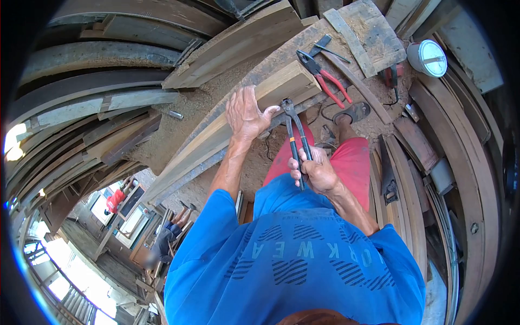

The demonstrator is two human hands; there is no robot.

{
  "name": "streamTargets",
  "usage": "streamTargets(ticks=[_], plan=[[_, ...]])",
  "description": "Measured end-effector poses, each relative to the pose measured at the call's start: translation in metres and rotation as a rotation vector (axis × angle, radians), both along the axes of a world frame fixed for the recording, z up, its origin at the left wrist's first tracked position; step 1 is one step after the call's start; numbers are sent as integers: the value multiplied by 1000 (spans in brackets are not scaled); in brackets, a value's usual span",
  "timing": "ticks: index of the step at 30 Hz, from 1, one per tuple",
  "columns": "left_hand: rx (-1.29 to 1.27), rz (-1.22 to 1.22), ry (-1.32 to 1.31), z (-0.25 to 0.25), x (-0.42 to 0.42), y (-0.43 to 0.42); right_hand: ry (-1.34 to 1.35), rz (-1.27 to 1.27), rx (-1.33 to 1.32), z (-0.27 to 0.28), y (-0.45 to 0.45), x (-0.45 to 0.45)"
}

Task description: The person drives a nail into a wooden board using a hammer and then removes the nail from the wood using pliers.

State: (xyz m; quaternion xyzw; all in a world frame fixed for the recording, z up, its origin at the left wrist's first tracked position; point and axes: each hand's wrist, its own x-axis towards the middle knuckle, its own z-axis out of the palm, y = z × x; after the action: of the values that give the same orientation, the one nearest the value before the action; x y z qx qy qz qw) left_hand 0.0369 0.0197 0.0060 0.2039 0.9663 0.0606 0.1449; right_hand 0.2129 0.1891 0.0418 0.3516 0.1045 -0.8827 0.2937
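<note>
My left hand [247, 115] lies over the long wooden beam [281, 86], fingers apart and thumb stretched towards the pincers. Beside it, the head of the black-handled pincers [295, 130] touches the near side of the beam close to its end. My right hand [317, 170] is wrapped round the pincers' handles, below the beam. Whatever the jaws grip is too small to make out. Red-handled pliers [330, 84] rest just past the beam's end, next to a hammer [317, 47].
A worn bench [379, 35] with a flat wooden strip [351, 43] extends beyond the beam. A white bucket [433, 58] stands at the right. A handsaw [388, 176] lies among boards at the right. Stacked planks [130, 59] fill the left. Two people are in the far lower left.
</note>
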Motion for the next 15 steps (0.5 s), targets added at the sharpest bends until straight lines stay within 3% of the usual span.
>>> streamTargets(ticks=[15], plan=[[12,-56,11,-1,-7,-3,66,-88,110,-8,-37,14]])
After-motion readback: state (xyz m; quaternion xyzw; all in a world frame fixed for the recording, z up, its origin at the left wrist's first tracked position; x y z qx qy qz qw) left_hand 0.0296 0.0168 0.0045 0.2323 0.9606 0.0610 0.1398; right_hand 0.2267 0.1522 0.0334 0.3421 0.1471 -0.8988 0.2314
